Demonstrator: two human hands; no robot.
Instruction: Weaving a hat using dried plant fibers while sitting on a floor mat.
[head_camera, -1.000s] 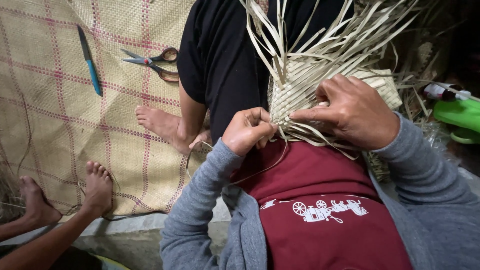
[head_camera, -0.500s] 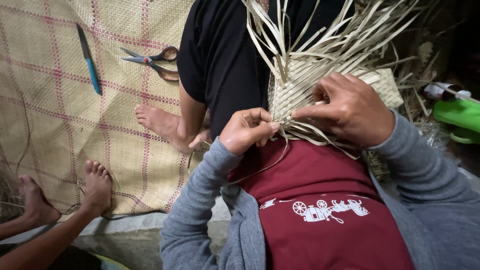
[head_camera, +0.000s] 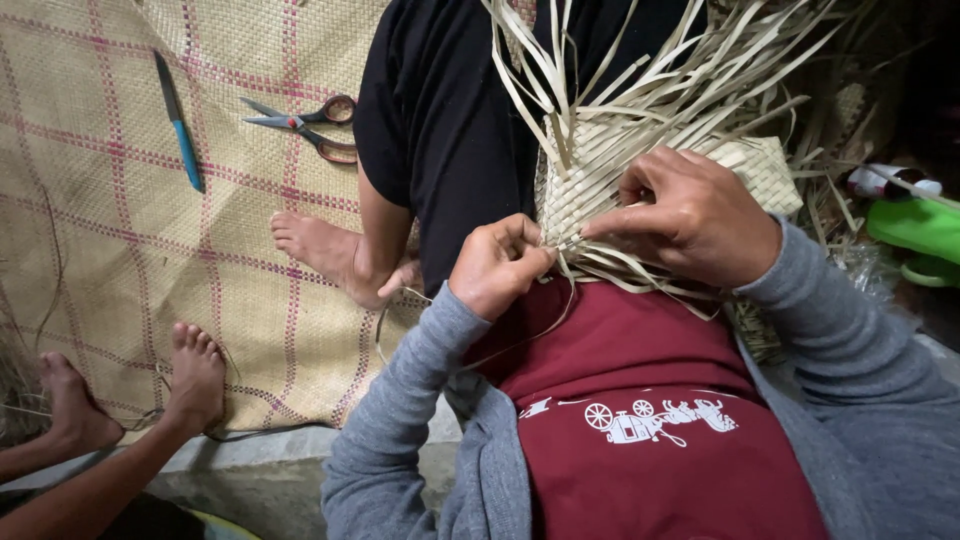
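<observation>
Pale dried palm-leaf strips make up the half-woven panel (head_camera: 590, 190) held upright against the person's chest, its loose ends fanning up and outward above both hands. The left hand (head_camera: 497, 265) has its grip pressed together on 1 thin strip (head_camera: 565, 243) at the panel's lower edge, thumb against curled fingers. The right hand (head_camera: 690, 215), just right of that pinch and almost touching it, pinches the same spot with thumb and forefinger while its other fingers lie over the woven face.

This looks like the tightening stage of plaiting: a single strip is being tucked or drawn snug at the bottom row. The next move would call for a steady pull along the strip's line, with the right fingers bracing the weave so neighbouring strips do not shift.

Well left of the left grip, red-handled scissors (head_camera: 305, 125) and a blue-handled tool (head_camera: 178, 122) lie on a checked woven mat (head_camera: 100, 250), where another person's bare foot (head_camera: 320, 245) rests. A green plastic object (head_camera: 920, 235) sits far right of the right grip.
</observation>
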